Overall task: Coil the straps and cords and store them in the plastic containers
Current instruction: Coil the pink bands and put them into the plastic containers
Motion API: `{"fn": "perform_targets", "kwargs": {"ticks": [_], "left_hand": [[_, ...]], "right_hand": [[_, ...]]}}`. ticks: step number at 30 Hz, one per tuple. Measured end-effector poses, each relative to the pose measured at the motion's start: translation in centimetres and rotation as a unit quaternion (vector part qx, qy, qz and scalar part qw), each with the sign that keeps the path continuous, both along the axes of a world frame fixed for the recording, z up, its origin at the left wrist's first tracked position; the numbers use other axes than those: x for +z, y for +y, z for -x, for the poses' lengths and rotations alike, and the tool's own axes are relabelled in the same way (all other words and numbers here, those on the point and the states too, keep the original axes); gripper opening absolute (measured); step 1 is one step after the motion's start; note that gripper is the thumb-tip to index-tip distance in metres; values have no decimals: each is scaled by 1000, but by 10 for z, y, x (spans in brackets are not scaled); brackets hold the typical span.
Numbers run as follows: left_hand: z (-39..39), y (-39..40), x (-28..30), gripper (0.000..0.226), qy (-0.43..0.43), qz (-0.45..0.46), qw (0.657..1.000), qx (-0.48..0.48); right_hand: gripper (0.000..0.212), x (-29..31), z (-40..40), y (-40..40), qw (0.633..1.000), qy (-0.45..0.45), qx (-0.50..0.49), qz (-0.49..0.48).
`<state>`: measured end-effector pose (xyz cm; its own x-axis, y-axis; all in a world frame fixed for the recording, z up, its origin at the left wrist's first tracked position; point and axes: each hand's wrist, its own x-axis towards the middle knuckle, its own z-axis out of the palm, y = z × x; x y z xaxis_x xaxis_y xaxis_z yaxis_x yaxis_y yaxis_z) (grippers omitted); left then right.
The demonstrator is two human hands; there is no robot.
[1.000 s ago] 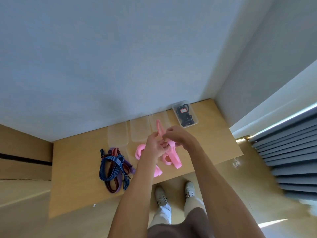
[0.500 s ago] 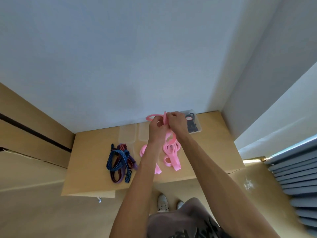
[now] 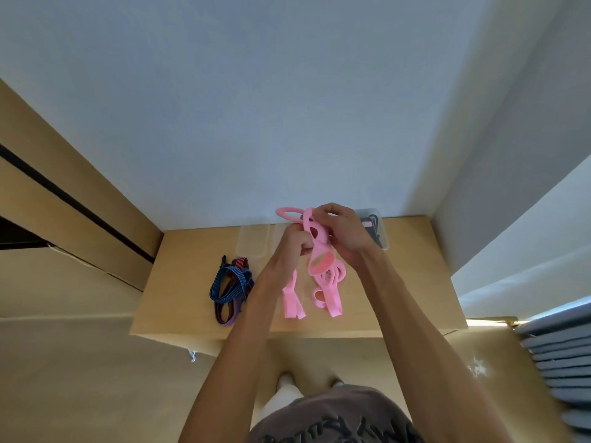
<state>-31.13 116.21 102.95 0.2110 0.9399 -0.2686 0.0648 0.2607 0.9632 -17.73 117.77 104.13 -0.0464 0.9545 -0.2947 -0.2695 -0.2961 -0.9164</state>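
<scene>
Both hands raised above light wooden tabletop point(image 3: 399, 282), working long pink flat fabric strap point(image 3: 321, 266). Left hand point(image 3: 287, 251) curled tight round strap just left of its upper loops. Right hand point(image 3: 343, 233) pinching and wrapping strap from right side, fingers curled over it. Strap partly gathered into loops between hands; loose tails hanging down onto tabletop below hands, one loop poking out toward wall. Coiling judged about mid-way, not ready to store.

Risks, judged: loops slipping off fingers if grip eases, undoing coil; hanging tails snagging or twisting into a knot because several loops overlap; coil ending too bulky for a container if wound loose.

Bundle of blue, red and purple striped elastic cords point(image 3: 231, 284) lying uncoiled on tabletop, left of pink strap, apart from it. Two empty clear plastic containers point(image 3: 252, 239) at back of tabletop against wall, behind left hand, second one mostly hidden. Clear plastic container with black cord point(image 3: 377, 230) at back, right of right hand, partly hidden.

Tabletop small, pushed into corner of pale blue-grey walls. Wood panelling with dark gap far left of tabletop. Grey slatted blind far right. Tan floor below.
</scene>
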Motion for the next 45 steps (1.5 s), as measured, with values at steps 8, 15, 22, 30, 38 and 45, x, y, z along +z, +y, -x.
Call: {"fn": "perform_targets", "kwargs": {"ticks": [8, 15, 22, 30, 38, 45], "left_hand": [[29, 49, 12, 32, -12, 104, 989, 104], [51, 96, 30, 15, -26, -3, 975, 221], [77, 121, 30, 22, 0, -16, 983, 185], [78, 111, 45, 31, -133, -15, 991, 3], [71, 109, 54, 36, -88, -76, 993, -25], [61, 101, 63, 35, -8, -106, 993, -41]], "right_hand": [[16, 8, 4, 13, 996, -79, -28, -40], [10, 15, 35, 35, 958, -210, -150, -121], [23, 20, 43, 40, 986, 17, -118, -115], [14, 43, 80, 60, 976, 4, -187, -109], [15, 40, 78, 62, 977, -13, -188, -99], [7, 37, 75, 60, 967, -37, -238, -79]]}}
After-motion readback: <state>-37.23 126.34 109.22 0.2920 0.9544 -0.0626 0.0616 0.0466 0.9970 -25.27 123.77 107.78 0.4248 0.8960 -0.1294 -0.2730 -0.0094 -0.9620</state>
